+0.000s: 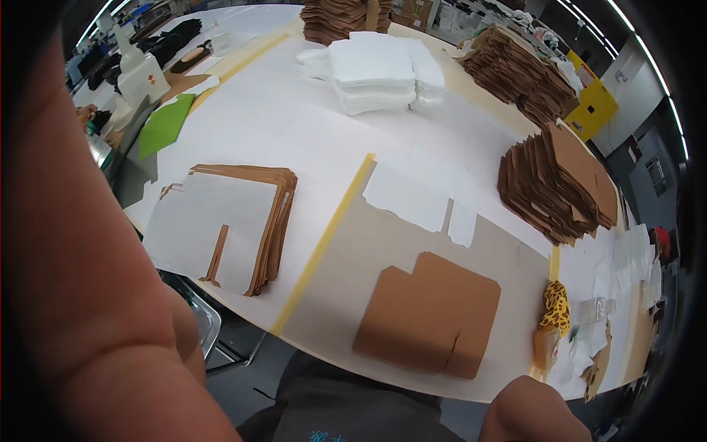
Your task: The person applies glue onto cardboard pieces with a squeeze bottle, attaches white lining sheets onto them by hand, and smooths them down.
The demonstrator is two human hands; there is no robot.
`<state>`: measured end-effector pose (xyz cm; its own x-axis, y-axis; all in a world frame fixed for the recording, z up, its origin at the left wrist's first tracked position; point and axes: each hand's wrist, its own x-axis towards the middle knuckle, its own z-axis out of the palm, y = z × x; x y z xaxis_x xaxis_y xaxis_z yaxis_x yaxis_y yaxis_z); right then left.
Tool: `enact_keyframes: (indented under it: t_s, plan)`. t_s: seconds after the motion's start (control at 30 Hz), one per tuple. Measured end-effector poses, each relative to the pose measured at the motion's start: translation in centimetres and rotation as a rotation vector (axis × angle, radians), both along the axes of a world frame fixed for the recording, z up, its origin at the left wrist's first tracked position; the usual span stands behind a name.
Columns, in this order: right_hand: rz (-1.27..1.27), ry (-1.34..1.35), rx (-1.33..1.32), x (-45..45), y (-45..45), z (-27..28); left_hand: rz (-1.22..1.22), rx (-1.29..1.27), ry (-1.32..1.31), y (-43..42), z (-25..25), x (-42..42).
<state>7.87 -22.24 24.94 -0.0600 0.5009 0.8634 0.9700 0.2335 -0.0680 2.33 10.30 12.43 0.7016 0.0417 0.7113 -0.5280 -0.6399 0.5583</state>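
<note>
Brown sheet: lies flat on the grey board, near the table's front edge; its upper left corner is notched, its lower edge slit.
White sheet: across the board's far edge, apart from the brown sheet.
Slotted stack: left of the yellow tape, pale sheet uppermost.
Left hand: close to the camera; whether spread or gripping cannot be told.
Right hand: outside the view; only a bent right arm shows.
</note>
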Motion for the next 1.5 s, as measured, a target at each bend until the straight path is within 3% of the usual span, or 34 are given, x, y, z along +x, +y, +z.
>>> enact_keyframes:
  t_s: [0.07, 0.13, 0.2, 0.23, 0.3, 0.37, 0.43, 0.5, 0.53, 0.63, 0.7, 0.73, 0.8, 0.93, 1.03, 1.13, 1.27, 1.5]
  plan:
    - [-0.04, 0.02, 0.034, -0.5, -2.2, 0.4, 0.003, 0.019, -0.01, 0.2, -0.1, 0.4]
    - [-0.24, 0.113, 0.185, 0.3, -7.8, -0.3, -0.001, 0.033, -0.013, 0.4, -0.3, 0.9]
    - [-0.878, 0.117, 0.26, 3.3, -13.1, -4.2, 0.005, 0.044, -0.016, 0.6, -0.4, 1.6]
    - [-1.189, 0.051, -0.188, 4.1, -11.5, -5.2, 0.012, 0.048, -0.019, 0.7, -0.5, 1.8]
    - [-1.552, 0.398, -0.599, 5.9, -17.2, -9.8, 0.014, 0.059, -0.03, 0.6, -0.4, 2.2]
    - [-1.689, 0.552, -0.923, 6.1, -24.9, -16.2, 0.018, 0.061, -0.029, 0.5, 0.1, 2.9]
    - [-1.542, 1.088, -0.757, 5.6, -26.2, -17.9, 0.007, 0.051, -0.019, 0.6, 0.6, 3.8]
    - [-1.372, 1.317, -0.928, 7.0, -28.5, -18.8, 0.0, 0.073, -0.045, -0.3, 1.1, 4.9]
    - [-1.196, 1.417, -0.615, 6.4, -25.9, -18.6, -0.003, 0.084, -0.049, -0.6, 1.2, 5.1]
    - [-1.194, 1.498, -0.71, 7.2, -27.7, -18.5, -0.06, 0.131, -0.009, -2.7, 1.5, 6.3]
    - [-1.18, 1.625, -0.26, 6.7, -29.0, -18.6, -0.134, 0.199, 0.098, -4.6, 0.9, 6.2]
    - [-1.195, 1.624, -0.243, 6.1, -28.1, -17.9, -0.18, 0.246, 0.188, -5.6, 0.3, 5.8]
    - [-0.79, 1.552, 0.334, 4.4, -25.0, -16.8, -0.257, 0.216, 0.331, -7.4, -2.3, 6.0]
    - [-0.185, 1.565, 0.827, 2.3, -18.9, -19.7, -0.299, 0.077, 0.447, -10.6, -6.5, 6.8]
    - [-0.42, 1.553, 0.846, 0.8, -13.1, -20.9, -0.276, 0.011, 0.462, -11.5, -8.4, 7.5]
    - [-0.639, 1.638, 0.944, -0.6, -12.9, -24.8, -0.222, 0.016, 0.406, -11.4, -10.0, 7.9]
    - [-0.688, 1.631, 1.093, -0.6, -11.5, -24.3, -0.164, -0.043, 0.401, -11.0, -10.8, 8.0]
    - [-0.871, 1.592, 0.924, -0.3, -10.2, -23.6, -0.133, -0.129, 0.399, -10.4, -10.7, 8.4]
